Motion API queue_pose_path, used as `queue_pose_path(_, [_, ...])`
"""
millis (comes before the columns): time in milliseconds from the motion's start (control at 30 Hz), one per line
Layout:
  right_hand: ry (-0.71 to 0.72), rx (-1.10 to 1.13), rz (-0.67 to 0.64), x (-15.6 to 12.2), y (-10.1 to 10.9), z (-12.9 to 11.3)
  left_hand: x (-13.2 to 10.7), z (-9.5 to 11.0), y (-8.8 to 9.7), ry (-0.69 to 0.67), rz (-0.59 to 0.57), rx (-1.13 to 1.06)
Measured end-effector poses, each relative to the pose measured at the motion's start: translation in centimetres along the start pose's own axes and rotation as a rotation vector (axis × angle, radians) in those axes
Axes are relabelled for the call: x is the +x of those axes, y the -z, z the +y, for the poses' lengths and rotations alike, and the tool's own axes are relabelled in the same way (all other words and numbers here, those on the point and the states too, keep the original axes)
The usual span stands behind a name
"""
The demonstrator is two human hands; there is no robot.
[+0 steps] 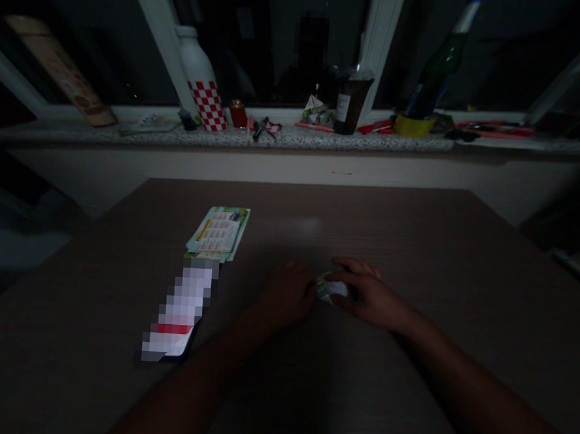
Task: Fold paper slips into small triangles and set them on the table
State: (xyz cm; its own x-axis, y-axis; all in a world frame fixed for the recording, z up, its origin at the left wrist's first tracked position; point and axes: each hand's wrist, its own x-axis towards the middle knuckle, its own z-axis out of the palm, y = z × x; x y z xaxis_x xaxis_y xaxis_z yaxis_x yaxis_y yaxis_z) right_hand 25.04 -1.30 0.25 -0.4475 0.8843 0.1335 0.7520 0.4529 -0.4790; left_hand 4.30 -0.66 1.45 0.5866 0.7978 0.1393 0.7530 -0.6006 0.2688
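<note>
A small piece of folded printed paper point(332, 289), green and white, is at the middle of the table between my two hands. My left hand point(290, 292) is closed at the paper's left end, its fingers curled and pressed together; the fingertips are partly hidden in the dark. From the other side my right hand point(371, 297) grips the paper, thumb at the near edge and fingers over the far edge. The dim light hides the exact folds.
Left of my hands lies a stack of printed cards point(217, 232) with a lit phone point(180, 312) just below it. The windowsill point(285, 137) behind the table point(417, 231) carries a checkered bottle point(208, 101), a dark cup point(350, 106), a green bottle point(441, 62) and yellow tape point(414, 126).
</note>
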Motion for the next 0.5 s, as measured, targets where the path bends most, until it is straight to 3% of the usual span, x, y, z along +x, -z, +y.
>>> queue_pose_path(500, [-0.043,0.014,0.005,0.22,-0.32,0.02,0.22,0.77,-0.18,0.063,-0.018,0.141])
